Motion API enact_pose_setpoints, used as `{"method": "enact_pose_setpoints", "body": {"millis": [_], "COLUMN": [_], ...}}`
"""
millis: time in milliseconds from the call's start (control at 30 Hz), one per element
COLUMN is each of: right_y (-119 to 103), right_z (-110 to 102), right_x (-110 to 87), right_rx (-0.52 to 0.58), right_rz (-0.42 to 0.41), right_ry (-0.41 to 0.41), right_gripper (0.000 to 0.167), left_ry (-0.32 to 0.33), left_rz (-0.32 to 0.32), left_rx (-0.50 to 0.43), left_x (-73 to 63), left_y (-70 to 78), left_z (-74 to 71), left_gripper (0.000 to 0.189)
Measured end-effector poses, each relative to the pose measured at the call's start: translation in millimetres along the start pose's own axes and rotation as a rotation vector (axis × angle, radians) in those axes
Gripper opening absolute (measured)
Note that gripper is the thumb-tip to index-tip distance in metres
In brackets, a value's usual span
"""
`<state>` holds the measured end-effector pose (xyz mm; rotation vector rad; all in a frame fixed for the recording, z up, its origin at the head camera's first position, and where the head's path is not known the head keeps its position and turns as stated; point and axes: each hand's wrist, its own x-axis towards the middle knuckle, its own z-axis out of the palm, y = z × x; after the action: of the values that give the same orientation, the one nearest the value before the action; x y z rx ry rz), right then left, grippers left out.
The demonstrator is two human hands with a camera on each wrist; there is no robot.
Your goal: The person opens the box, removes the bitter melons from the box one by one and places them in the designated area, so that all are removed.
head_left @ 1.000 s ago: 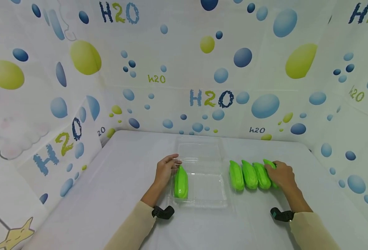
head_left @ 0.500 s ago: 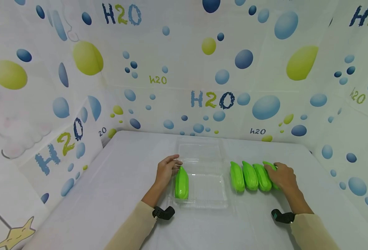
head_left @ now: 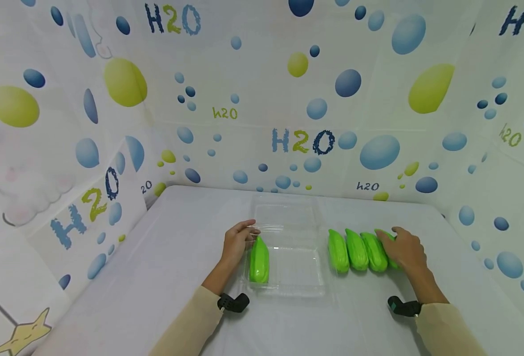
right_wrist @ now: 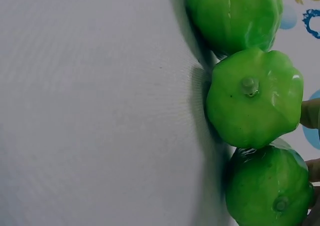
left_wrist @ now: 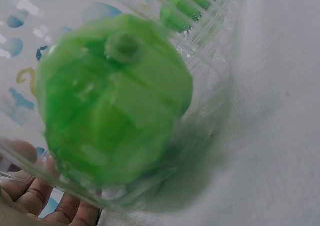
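A hinged clear plastic box point(head_left: 295, 267) lies open on the table, its lid folded back. Inside, along its left side, is a glossy green toy gourd point(head_left: 259, 262), ribbed and pointed at the far end. The left hand point(head_left: 235, 244) holds the box's left edge near the hinge; its fingers point(left_wrist: 37, 193) show behind the clear wall. Several matching gourds point(head_left: 338, 251) lie side by side to the right of the box. The right hand point(head_left: 405, 249) grips the rightmost gourd point(head_left: 384, 233) near its pointed end, hiding much of it. Fingertips point(right_wrist: 311, 113) show beyond the gourds in the right wrist view.
A white cloth point(head_left: 191, 247) covers the table. Behind and beside it hangs a white sheet point(head_left: 253, 148) printed with blue and yellow-green spots and lettering. Black wrist cameras point(head_left: 233, 302) sit on both wrists, below beige sleeves point(head_left: 191, 321).
The right hand shifts slightly, one finger rising a little at the far end of the rightmost gourd. The left hand, box and gourds stay in place.
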<state>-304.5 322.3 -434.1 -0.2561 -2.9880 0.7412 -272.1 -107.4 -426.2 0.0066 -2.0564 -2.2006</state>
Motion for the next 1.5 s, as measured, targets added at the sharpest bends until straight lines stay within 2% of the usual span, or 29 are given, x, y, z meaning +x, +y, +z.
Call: {"method": "enact_pose_setpoints", "body": {"millis": [333,800,1067,1300,1500], "right_y": [-17,-54,-76,-94,-108], "right_z": [-4,-7,-5,5,11], "right_x": [-2.4,-10.5,-12.7,-15.0,-18.0], "right_rx": [-0.037,-0.022,-0.018,0.021,0.06], "right_rz": [-0.011,-0.125,-0.138,-0.153,-0.186], "right_ry": [0.053,0.173,0.191,0.193,0.19], "right_gripper": [0.095,0.091,0.085,0.081,0.08], "left_ry": [-0.002,0.004,0.01,0.029,0.043], "left_rz": [-0.002,0.01,0.005,0.007,0.017], "left_rx": [-0.001,0.003,0.013,0.014,0.027], "left_x": [1.8,1.2,0.0,20.1,20.2], "left_y": [-0.7,-2.2,-0.2,-29.9,-34.8], "left_z": [-0.1,0.0,0.2,-3.3,-1.3], "left_gripper": [0.04,0.039,0.04,0.043,0.043]}}
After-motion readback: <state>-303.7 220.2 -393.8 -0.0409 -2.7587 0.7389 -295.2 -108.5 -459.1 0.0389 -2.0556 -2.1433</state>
